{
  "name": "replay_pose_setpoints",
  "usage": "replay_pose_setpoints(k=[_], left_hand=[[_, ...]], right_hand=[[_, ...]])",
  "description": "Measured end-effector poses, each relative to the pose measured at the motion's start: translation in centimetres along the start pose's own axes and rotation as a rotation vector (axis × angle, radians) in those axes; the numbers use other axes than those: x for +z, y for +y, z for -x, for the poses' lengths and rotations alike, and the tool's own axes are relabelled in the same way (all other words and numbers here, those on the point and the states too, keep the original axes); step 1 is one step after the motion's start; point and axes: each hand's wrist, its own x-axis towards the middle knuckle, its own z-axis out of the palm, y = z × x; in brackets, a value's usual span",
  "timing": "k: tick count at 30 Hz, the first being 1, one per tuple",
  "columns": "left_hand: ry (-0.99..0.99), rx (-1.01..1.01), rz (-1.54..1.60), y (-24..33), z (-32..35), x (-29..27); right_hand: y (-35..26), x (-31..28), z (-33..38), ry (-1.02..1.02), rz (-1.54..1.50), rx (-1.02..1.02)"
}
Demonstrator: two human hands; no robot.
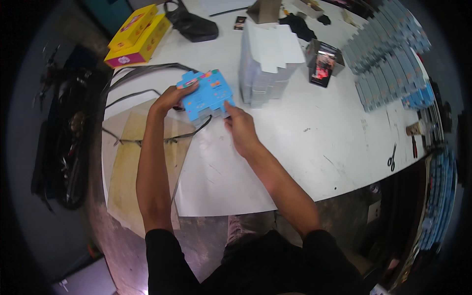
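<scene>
A flat light-blue printed carton (210,93) with small coloured pictures and tabbed edges is held between my two hands, over the left part of the white table. My left hand (172,97) grips its left side, thumb lying on the printed face. At its lower right corner my right hand (240,125) pinches the edge with the thumb on top. Grey inner flaps show along the carton's near edge. Just right of it stands a tall stack of flat white-grey cartons (268,69). Fingers under the carton are hidden.
Yellow boxes (137,39) and a black bag (191,24) stand at the far left. Dark cables cross a yellowish sheet (147,162). A phone (323,65) leans on a small box. Grey carton stacks (388,73) fill the far right, with scissors (392,158) near the right edge.
</scene>
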Motion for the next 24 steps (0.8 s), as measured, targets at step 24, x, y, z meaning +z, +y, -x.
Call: replay_pose_setpoints(k=[24], left_hand=[[-0.046, 1.18, -0.204, 5.3, 26.9, 15.1]], right_hand=[[3.3, -15.9, 15.6, -0.294, 0.053, -0.565]])
